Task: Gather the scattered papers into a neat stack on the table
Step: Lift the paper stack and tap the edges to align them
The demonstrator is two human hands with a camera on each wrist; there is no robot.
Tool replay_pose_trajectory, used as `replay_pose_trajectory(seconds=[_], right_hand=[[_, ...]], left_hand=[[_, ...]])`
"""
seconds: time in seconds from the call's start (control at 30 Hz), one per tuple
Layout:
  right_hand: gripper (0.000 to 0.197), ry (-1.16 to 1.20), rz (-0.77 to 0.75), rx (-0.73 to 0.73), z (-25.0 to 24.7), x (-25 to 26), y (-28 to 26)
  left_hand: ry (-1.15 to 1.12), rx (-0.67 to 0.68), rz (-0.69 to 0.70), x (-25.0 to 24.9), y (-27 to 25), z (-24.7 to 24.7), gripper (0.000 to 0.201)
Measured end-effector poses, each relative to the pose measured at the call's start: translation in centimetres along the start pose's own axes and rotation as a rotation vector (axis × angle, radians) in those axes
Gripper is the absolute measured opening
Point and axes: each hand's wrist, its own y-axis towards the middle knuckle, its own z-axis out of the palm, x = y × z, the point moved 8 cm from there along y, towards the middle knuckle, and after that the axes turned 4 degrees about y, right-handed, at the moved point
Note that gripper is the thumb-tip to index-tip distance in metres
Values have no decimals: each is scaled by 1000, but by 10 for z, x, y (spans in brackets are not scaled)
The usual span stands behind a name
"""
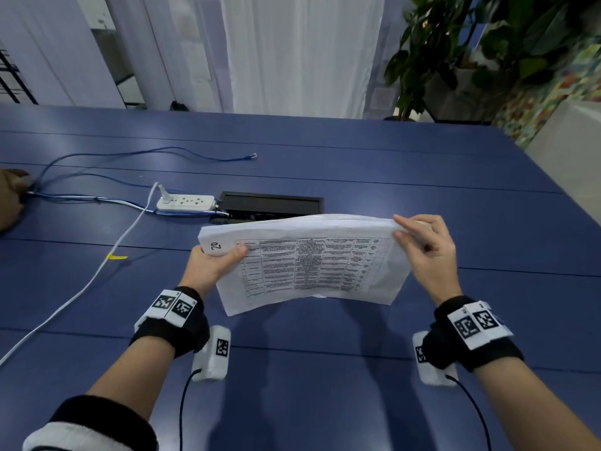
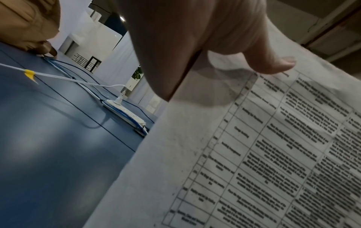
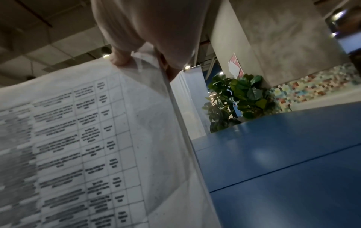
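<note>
The head view is evenly bright, with soft pale sheen on the blue tabletop and faint shadows under the papers. Its edges bend. Both wrist views are dim and grainy; printed text smears, and ceiling lamps glare as small spots.

Looks like an office meeting room. Big blue table with a black cable box sunk in the middle. White power strip and blue network cables lying on top. White curtains at the back, a leafy potted plant in the corner, bare concrete ceiling above.
</note>
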Motion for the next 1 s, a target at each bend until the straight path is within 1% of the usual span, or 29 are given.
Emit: replay_pose_trajectory(seconds=[0.07,0.13,0.23,0.27,0.33,0.4,0.47,0.53,0.67,0.77,0.9,1.0], right_hand=[[40,-34,-2,-3,-3,1,2],[40,-48,-2,16,-2,2,3],[17,-71,-8,12,0,3,4],[15,-68,-9,3,-1,4,5],[17,-48,-9,-1,-2,5,3],[30,-26,9,6,-2,6,2],[35,1,12,2,-4,6,1],[32,51,38,-16,-8,2,1],[18,165,165,-27,-15,-11,3],[19,179,206,-40,-22,-11,6],[18,151,268,47,-18,-8,12],[17,59,270,100,-11,-4,16]], left_hand=[[2,-23,-4,-1,3,-1,23],[-6,-33,-1,-4,4,0,27],[-12,-42,15,-6,3,1,23],[-12,-45,18,-6,3,1,21],[-19,-50,17,-4,2,1,18],[-22,-57,14,-4,1,0,18],[-17,-61,14,-3,1,0,18],[-19,-60,12,-3,1,0,17],[-21,-59,5,-3,3,0,15],[-23,-56,6,-2,3,0,16],[-15,-35,2,-2,3,2,20],[-16,-17,4,-4,2,5,22]])
